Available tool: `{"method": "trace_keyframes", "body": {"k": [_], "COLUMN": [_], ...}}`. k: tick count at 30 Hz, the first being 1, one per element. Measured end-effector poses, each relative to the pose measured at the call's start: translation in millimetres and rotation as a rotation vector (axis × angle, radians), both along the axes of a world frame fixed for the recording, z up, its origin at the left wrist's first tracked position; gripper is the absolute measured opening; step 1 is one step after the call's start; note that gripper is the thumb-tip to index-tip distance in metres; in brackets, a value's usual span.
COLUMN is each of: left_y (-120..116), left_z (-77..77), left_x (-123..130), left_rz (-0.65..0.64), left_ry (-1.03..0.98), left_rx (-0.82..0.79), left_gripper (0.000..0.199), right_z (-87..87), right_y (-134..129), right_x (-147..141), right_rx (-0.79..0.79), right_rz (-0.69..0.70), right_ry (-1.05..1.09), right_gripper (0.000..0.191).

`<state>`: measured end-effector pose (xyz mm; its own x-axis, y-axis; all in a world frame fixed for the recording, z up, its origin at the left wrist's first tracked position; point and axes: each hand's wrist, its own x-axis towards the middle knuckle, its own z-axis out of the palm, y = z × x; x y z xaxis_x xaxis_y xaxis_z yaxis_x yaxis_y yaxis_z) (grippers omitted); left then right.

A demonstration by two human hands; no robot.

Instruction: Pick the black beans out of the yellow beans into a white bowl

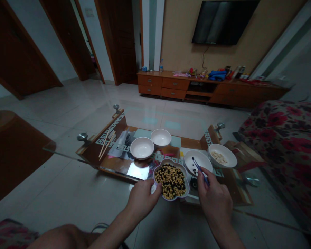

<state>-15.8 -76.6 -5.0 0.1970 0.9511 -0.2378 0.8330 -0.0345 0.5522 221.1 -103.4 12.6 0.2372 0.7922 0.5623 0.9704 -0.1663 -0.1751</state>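
The person's left hand [142, 200] is gripping the edge of a scalloped white bowl [180, 166], with the fingers closed around it. Much of these fingers is hidden behind the hand from where I stand. This bowl is full of yellow soybeans and black beans [171, 181], in 2 colours, too many to count. The right hand [214, 202] has its fingers closed on a pair of blue tweezers [200, 171], and the bean bowl lies just beside these fingers. The tweezers' tips reach over a round white bowl [197, 160] with a few dark beans in it. The room is dim, so I cannot tell if the tips are holding a bean; they seem to be nearly closed.

There are 5 bowls in all on the glass table [67, 154]. A third round bowl [222, 155] holds some pale pieces, which are hard to make out. The other 2 round bowls [142, 148] [160, 137] stand near each other and show nothing inside. 2 chopsticks [106, 145] lie on the left side of the table, beside a clear plastic bag [118, 145]. The table's near edge is cut off by the hands.
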Motion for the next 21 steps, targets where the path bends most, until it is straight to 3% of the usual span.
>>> {"method": "trace_keyframes", "body": {"k": [14,21], "left_y": [0.4,0.6], "left_z": [-0.6,-0.6], "left_x": [-0.4,-0.4], "left_rz": [-0.001,-0.006], "left_ry": [-0.005,0.002], "left_rx": [-0.010,-0.009], "left_gripper": [0.048,0.047], "right_z": [-0.6,-7.1], "right_y": [1.3,0.1], "right_x": [-1.7,1.1], "right_rx": [-0.021,-0.155], "right_rz": [-0.004,0.014], "right_ry": [0.030,0.068], "right_gripper": [0.057,0.043]}}
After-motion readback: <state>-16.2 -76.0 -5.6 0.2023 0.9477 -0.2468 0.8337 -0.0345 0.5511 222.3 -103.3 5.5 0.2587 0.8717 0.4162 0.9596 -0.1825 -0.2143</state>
